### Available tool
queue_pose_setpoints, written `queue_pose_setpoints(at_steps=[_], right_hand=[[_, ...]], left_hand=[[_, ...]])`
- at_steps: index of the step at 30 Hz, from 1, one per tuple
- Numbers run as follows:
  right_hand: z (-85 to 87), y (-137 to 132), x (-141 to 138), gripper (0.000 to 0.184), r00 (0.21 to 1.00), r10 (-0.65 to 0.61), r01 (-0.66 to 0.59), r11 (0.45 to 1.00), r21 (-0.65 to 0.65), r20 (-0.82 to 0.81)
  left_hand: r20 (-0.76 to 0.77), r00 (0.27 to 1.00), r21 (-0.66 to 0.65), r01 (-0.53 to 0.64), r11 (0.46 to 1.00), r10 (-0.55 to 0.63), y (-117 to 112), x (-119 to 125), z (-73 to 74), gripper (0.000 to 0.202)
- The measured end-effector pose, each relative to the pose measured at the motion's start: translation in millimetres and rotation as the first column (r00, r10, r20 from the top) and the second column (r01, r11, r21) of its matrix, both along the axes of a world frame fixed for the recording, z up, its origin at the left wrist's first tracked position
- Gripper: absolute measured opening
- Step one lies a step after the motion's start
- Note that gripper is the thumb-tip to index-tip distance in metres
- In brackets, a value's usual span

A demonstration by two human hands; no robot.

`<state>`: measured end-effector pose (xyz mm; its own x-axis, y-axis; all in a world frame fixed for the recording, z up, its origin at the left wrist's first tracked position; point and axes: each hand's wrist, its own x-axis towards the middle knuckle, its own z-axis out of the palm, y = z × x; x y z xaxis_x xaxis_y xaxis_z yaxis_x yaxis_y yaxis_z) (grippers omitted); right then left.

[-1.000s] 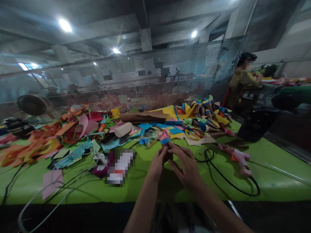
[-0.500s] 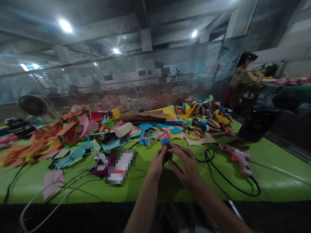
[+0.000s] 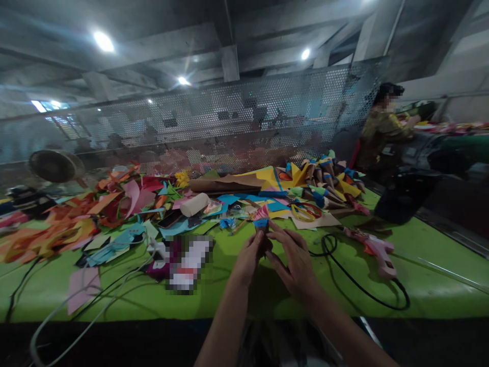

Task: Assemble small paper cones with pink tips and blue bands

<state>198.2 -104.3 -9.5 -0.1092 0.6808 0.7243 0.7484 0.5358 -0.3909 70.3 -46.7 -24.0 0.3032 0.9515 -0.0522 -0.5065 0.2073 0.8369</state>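
A small paper cone (image 3: 261, 223) stands upright near the middle of the table, with a pink pleated top, a blue band and a brown lower part. My left hand (image 3: 247, 255) is closed on its brown part, thumb towards me. From the other side my right hand (image 3: 293, 257) has its fingertips against the cone, the fingers fairly straight and the thumb lower down. Between them the lower end of the cone is mostly hidden. Right of my hands, a pink glue gun (image 3: 380, 253) lies on the green table (image 3: 336, 295).
Coloured paper pieces (image 3: 110, 204) heap along the back left; brown cones with blue bands (image 3: 324, 176) pile at the back right. A pixelated phone-like object (image 3: 191, 262), a white roll (image 3: 194, 204), scissors (image 3: 305, 210) and cables (image 3: 344, 275) lie around. Another person (image 3: 385, 125) works far right.
The paper cone has tilted or turned slightly, and its pink top shows a little more to the right. The fingers of my right hand have shifted slightly on it.
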Motion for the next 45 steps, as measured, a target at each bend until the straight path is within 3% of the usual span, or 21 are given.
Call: queue_pose_setpoints(at_steps=[5, 11, 16, 22, 34, 45], right_hand=[[0.3, 0.6, 0.6, 0.032, 1.000, -0.001, 0.001, 1.000, 0.002, 0.000], [0.5, -0.6, 0.1, 0.035, 1.000, 0.000, 0.000, 1.000, 0.025, 0.026], [-1.7, 0.8, -0.4, 0.036, 0.998, -0.033, 0.032, 0.999, 0.015, 0.047], [-1.5, 0.1, -0.4, 0.036, 0.997, -0.042, 0.040, 0.999, 0.033, 0.060], [-0.7, -0.8, 0.0, 0.030, 0.994, -0.072, 0.066, 0.995, 0.080, 0.076], [2.6, -1.7, -3.6, 0.026, 0.987, -0.096, 0.089, 0.994, 0.058, 0.126]], left_hand=[[-0.044, 0.999, 0.016, -0.004, 1.000, 0.005, -1.7, -0.1, 5.3, 0.044], [-0.215, 0.976, 0.144, -0.007, 0.990, 0.038, -7.6, -0.7, 19.9, 0.046], [-0.287, 0.955, 0.145, -0.029, 0.989, 0.070, -11.2, -2.7, 23.4, 0.045], [-0.286, 0.955, 0.156, -0.033, 0.987, 0.077, -10.2, -2.8, 21.8, 0.045], [-0.347, 0.932, 0.298, -0.002, 0.955, 0.110, -6.3, 0.7, 13.2, 0.048], [-0.314, 0.943, 0.270, -0.027, 0.963, 0.114, -3.3, -0.6, 5.0, 0.048]])
